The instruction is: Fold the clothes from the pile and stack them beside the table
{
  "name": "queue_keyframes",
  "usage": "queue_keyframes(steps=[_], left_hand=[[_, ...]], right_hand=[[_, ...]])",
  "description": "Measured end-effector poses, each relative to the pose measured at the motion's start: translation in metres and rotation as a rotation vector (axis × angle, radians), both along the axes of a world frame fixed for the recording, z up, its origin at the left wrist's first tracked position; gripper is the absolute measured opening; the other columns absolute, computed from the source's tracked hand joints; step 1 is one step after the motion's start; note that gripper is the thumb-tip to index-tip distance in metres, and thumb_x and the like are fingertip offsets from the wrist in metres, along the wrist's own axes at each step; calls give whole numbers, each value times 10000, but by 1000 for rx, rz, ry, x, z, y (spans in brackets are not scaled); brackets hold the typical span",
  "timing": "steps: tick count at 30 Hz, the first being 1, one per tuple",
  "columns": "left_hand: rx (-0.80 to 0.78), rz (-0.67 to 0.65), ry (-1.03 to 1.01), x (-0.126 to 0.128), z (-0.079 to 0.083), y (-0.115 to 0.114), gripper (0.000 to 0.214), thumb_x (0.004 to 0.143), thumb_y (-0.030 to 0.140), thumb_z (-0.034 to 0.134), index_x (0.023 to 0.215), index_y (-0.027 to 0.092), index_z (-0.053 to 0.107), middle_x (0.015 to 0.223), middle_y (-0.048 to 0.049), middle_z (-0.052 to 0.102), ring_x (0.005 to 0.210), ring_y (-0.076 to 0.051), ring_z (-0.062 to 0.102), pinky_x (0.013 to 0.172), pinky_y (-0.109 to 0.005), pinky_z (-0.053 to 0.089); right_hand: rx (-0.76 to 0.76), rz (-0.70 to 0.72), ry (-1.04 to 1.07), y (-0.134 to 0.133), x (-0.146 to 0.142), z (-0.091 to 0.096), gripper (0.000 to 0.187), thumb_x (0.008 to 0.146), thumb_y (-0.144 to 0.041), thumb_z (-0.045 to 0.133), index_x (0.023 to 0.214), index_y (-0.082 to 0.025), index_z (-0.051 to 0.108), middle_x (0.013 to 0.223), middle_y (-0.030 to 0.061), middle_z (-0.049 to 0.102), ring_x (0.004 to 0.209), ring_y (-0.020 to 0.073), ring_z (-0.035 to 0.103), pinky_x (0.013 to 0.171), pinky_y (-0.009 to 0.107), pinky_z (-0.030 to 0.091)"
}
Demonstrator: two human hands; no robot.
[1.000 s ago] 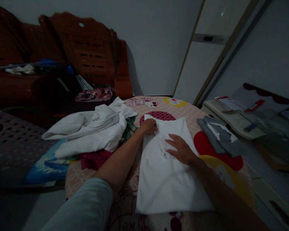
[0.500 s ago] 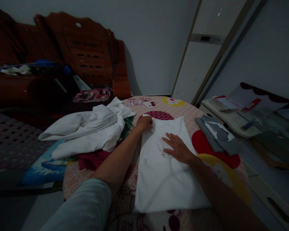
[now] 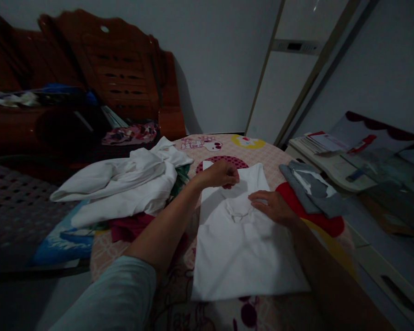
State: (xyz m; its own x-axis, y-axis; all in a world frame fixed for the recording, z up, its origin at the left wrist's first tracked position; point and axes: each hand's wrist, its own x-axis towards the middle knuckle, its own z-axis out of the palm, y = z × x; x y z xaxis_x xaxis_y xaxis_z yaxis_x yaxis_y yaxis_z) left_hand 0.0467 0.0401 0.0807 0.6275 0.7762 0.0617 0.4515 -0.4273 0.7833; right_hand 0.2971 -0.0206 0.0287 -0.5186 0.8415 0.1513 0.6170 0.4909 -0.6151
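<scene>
A white shirt (image 3: 241,257) lies folded on the round table, its neckline a little above the middle. Over the far part of the shirt is my left hand (image 3: 222,174), fingers curled together. What it pinches, if anything, is hidden. My right hand (image 3: 272,207) rests at the shirt's right side near the neckline, open, with fingers stretched toward the left. To the left is a loose heap of white clothing (image 3: 124,179) on top of a dark red cloth (image 3: 129,227). A folded grey garment (image 3: 310,191) sits to the right.
A patterned pink tablecloth (image 3: 221,142) covers the table. Beyond it stands a carved wooden sofa (image 3: 113,69) with cloths on it. A tall white cabinet unit (image 3: 279,87) is against the wall. At right, a side cabinet holds papers (image 3: 324,141) and glass (image 3: 382,184).
My left hand has moved right from the shirt's far left corner toward its middle. My right hand has shifted slightly right and up. The shirt's upper part and neckline have changed shape.
</scene>
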Motion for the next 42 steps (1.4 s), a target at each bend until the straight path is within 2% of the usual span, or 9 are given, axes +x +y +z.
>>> queue_keyframes(steps=[4, 8, 13, 16, 18, 23, 28, 36, 42], left_hand=[[231, -138, 26, 6, 48, -38, 134, 840, 197, 589, 820, 120, 697, 647, -7, 675, 566, -83, 614, 567, -166, 420], [465, -127, 90, -1, 89, -66, 173, 872, 227, 561, 817, 133, 696, 685, -5, 683, 624, -92, 620, 641, -189, 427], [645, -54, 263, 0, 102, -72, 195, 881, 220, 543, 800, 149, 705, 725, -26, 691, 694, -125, 632, 716, -236, 435], [676, 22, 359, 8, 92, -77, 212, 894, 214, 519, 827, 152, 711, 758, -50, 699, 729, -150, 641, 722, -260, 435], [617, -45, 471, 12, 77, -84, 192, 889, 245, 545, 849, 168, 716, 785, -56, 707, 746, -166, 649, 714, -270, 439], [354, -137, 857, 9, 12, -106, 273, 808, 396, 677, 951, 166, 704, 947, -121, 717, 870, -260, 677, 720, -313, 471], [246, 0, 790, -4, -32, -112, 415, 779, 421, 681, 1104, 170, 621, 1091, -122, 693, 989, -276, 658, 765, -317, 482], [148, 49, 540, -8, -48, -117, 252, 759, 300, 667, 998, 220, 667, 1011, -35, 722, 923, -213, 668, 736, -263, 458], [202, 64, 439, -12, -19, -120, 194, 784, 258, 671, 973, 216, 662, 963, -29, 736, 889, -197, 671, 725, -249, 446]], right_hand=[[-168, -2, -108, -10, 21, 30, 303, 792, -321, 635, 1019, -147, 733, 1041, 116, 744, 958, 260, 689, 858, 358, 528], [-191, 6, -383, -22, 26, 28, 320, 740, -280, 685, 1031, -149, 710, 1019, 114, 730, 934, 252, 669, 832, 329, 490], [-89, 13, -591, -30, 24, 14, 309, 714, -253, 736, 1009, -186, 671, 1021, 90, 694, 960, 242, 621, 833, 312, 434], [-102, -4, -607, -33, 20, 16, 262, 719, -254, 738, 960, -192, 654, 974, 75, 685, 901, 220, 614, 771, 290, 415], [-112, -5, -588, -34, 18, 20, 227, 723, -247, 736, 924, -186, 649, 943, 67, 681, 863, 204, 610, 731, 275, 399], [-121, -34, -525, -38, 19, 20, 151, 728, -258, 741, 818, -179, 650, 866, 52, 675, 785, 178, 596, 657, 254, 377], [-97, -99, -400, -45, 28, 11, 145, 702, -233, 741, 812, -169, 670, 855, 53, 686, 774, 175, 611, 672, 253, 416], [-45, -101, -275, -68, 38, 23, 190, 770, -270, 598, 866, -194, 743, 908, 76, 741, 866, 241, 665, 765, 312, 501], [16, -129, -232, -71, 44, 44, 292, 800, -342, 574, 961, -191, 765, 975, 89, 757, 909, 274, 686, 839, 369, 507]])
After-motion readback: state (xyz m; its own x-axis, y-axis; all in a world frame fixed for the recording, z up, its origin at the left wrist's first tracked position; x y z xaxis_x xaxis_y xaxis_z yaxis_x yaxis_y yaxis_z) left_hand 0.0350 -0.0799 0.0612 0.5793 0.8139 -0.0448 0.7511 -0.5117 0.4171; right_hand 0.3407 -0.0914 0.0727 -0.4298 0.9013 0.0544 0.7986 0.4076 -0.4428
